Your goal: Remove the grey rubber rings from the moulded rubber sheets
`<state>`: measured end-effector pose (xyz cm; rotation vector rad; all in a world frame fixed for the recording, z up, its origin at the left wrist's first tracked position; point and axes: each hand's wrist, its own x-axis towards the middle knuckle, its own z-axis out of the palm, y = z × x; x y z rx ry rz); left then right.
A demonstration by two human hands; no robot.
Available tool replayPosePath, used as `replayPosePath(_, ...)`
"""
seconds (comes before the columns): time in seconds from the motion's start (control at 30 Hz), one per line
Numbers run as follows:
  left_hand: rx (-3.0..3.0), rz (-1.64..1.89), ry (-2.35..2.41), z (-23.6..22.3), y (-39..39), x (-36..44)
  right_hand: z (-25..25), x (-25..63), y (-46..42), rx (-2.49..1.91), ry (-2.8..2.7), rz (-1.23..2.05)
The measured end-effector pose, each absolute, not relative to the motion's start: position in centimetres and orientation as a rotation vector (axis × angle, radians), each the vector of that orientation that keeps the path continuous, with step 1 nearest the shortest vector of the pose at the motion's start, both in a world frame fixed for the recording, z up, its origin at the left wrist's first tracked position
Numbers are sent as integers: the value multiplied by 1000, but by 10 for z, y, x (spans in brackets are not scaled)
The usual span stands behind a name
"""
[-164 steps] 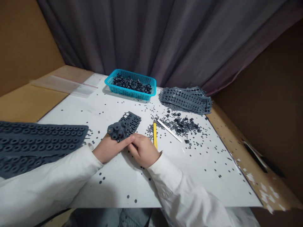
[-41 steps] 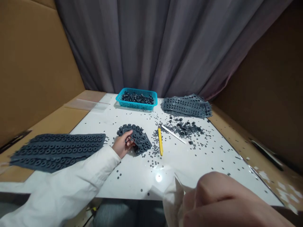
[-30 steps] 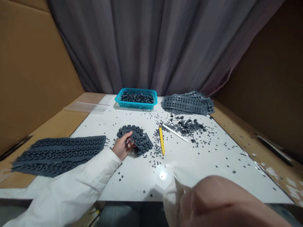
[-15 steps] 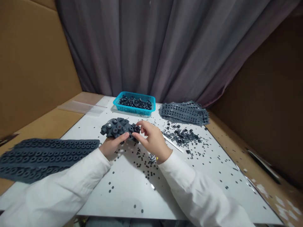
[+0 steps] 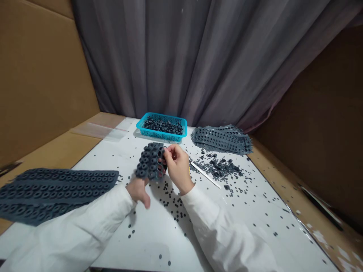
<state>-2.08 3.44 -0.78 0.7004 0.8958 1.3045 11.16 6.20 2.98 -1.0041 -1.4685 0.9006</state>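
A dark grey moulded rubber sheet [image 5: 147, 160] with rows of raised rings and holes is held above the white table. My right hand [image 5: 178, 166] pinches its right edge between thumb and fingers. Beneath the sheet is my left hand [image 5: 138, 190], its thumb stretched out away from the rubber. The left fingers lie behind the sheet and are mostly hidden, with skin showing through some holes. On the left, similar rubber sheets [image 5: 59, 190] lie flat, close to my left forearm.
A blue basket [image 5: 161, 137] of small dark pieces stands at the back. Punched sheets [image 5: 221, 139] are stacked at the back right. Loose dark bits [image 5: 224, 168] and a white strip [image 5: 205, 175] lie in front of them. Clear plastic bags [image 5: 103, 130] rest at the back left.
The rubber sheet has gone from bunched and curled to opened out, with its ringed side showing. My left thumb has let go of it and swung down; my right hand still grips its edge.
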Motion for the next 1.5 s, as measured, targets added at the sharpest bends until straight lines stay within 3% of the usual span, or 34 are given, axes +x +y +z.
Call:
replayPosePath(0.17,1099,1294,1074,-12,29,-23,24,112,63,-1037,-1420,860)
replayPosePath(0.3,928,1464,1044,-10,40,-21,26,114,59,-964,-1718,914)
replayPosePath(0.57,616,1353,727,19,42,-30,34,124,61,-753,-2122,965)
replayPosePath(0.8,774,1402,959,4,42,-29,33,122,56,-873,-2453,265)
replayPosePath(0.9,945,1312,1077,-1,43,-27,31,122,59,-909,-2562,137)
replayPosePath(1.07,1296,1344,1384,3,40,-30,27,123,63,-834,-2545,139)
replayPosePath(1.5,1509,1254,1220,-5,45,-30,24,118,57,-1019,-2507,284)
